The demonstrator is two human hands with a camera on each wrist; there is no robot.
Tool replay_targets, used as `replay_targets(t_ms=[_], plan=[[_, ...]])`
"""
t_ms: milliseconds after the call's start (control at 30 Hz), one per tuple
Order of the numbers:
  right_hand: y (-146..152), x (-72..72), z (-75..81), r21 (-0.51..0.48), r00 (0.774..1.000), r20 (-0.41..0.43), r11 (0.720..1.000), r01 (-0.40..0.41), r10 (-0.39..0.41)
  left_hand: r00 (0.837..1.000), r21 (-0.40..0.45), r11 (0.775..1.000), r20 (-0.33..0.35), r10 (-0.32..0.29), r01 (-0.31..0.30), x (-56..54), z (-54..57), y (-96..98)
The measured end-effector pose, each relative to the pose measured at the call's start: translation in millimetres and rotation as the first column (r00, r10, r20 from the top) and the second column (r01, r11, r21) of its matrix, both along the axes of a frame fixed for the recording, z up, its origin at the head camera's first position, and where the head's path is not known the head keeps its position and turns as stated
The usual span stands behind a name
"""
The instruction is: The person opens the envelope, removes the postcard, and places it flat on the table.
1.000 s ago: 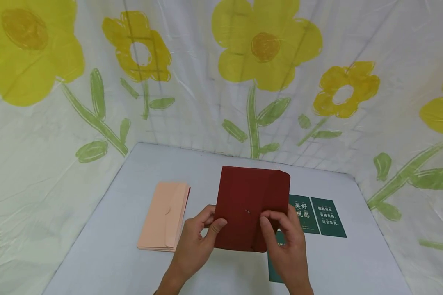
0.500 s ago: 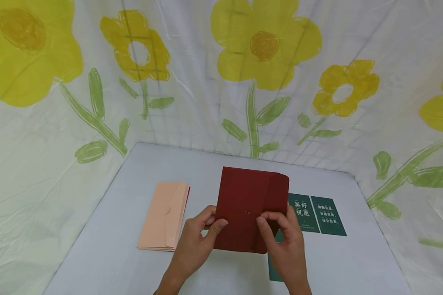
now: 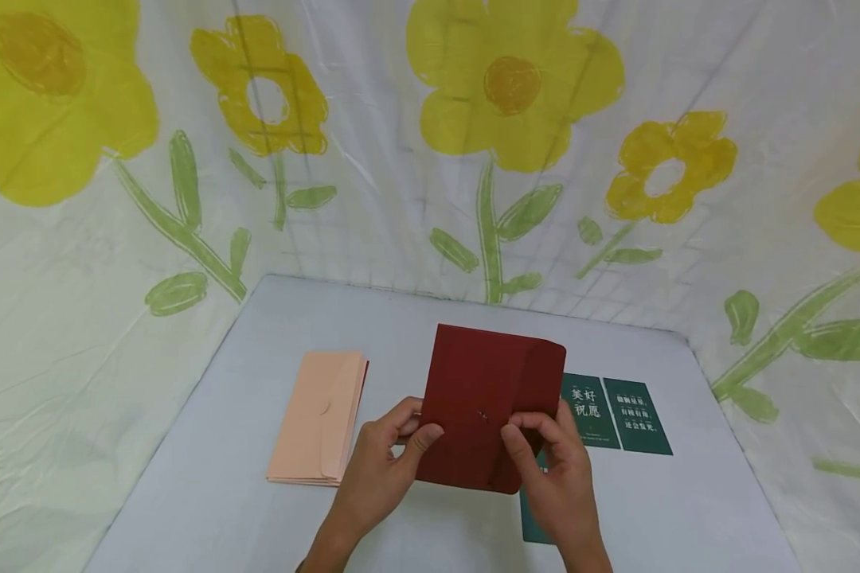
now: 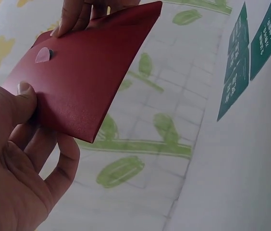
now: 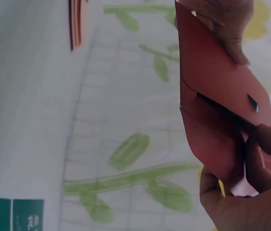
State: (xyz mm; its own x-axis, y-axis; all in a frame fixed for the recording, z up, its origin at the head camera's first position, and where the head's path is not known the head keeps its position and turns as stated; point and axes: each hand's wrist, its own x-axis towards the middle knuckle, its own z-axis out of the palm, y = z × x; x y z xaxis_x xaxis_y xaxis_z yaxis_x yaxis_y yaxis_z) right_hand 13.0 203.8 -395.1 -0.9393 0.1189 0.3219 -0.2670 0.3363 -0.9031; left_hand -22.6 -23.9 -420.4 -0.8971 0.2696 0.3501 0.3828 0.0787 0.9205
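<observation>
A dark red paper envelope (image 3: 469,398) is held up over the table between both hands. My left hand (image 3: 380,469) pinches its left side, thumb on the near face and fingers behind. At the flap end, my right hand (image 3: 555,477) grips it with thumb and forefinger by the flap's fold. The right wrist view has the envelope's flap (image 5: 212,144) folded away from the body, with the mouth parted and right fingers at it. A small slit with a dark patch shows in the face; in the left wrist view a pinkish tab (image 4: 43,55) sticks out there.
To the left lies a stack of pale pink envelopes (image 3: 311,422) with a red edge underneath. Two green cards with white writing, one card (image 3: 589,426) beside another card (image 3: 638,418), lie on the right. A third green card (image 3: 537,521) is partly hidden behind my right hand.
The red envelope has tilted slightly clockwise in the head view. Both hands keep their hold on it, and the cards and pink stack stay where they lay.
</observation>
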Motion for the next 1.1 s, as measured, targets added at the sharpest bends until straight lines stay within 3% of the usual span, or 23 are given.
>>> replay_targets(t_ms=[100, 367, 500, 600, 733, 867, 1000, 1100], plan=[[1.1, -0.6, 0.3, -0.001, 1.000, 0.002, 1.000, -0.004, 0.004, 1.000, -0.003, 1.000, 0.005, -0.005, 0.005, -1.2, -0.9, -0.4], [2.8, -2.0, 2.9, 0.050, 0.997, -0.033, 0.997, 0.066, -0.064, 0.999, -0.028, 0.998, 0.006, 0.049, -0.049, -6.5, -4.7, -4.1], [7.6, -1.7, 4.4, 0.008, 0.994, -0.074, 0.997, 0.082, -0.082, 0.996, -0.021, 0.996, -0.013, 0.086, -0.086, -9.7, -7.3, -8.7], [17.9, -0.3, 6.4, -0.015, 0.985, -0.102, 0.991, 0.137, -0.137, 0.990, -0.021, 0.990, -0.021, 0.137, -0.137, -11.4, -9.2, -14.4], [39.7, 3.4, 13.0, -0.084, 0.971, -0.073, 0.972, 0.221, -0.227, 0.980, -0.032, 0.979, -0.019, 0.200, -0.200, -13.8, -11.5, -21.7], [64.2, 9.9, 18.7, -0.093, 0.931, -0.003, 0.927, 0.364, -0.365, 0.972, -0.034, 0.971, -0.025, 0.235, -0.235, -16.1, -14.5, -27.3], [87.3, 16.7, 17.1, 0.039, 0.860, 0.051, 0.862, 0.506, -0.507, 0.970, -0.028, 0.970, -0.032, 0.242, -0.243, -17.5, -16.0, -30.3], [103.4, 21.7, 12.2, 0.129, 0.808, 0.091, 0.812, 0.570, -0.582, 0.969, -0.027, 0.969, -0.033, 0.246, -0.247, -18.2, -16.4, -31.2]])
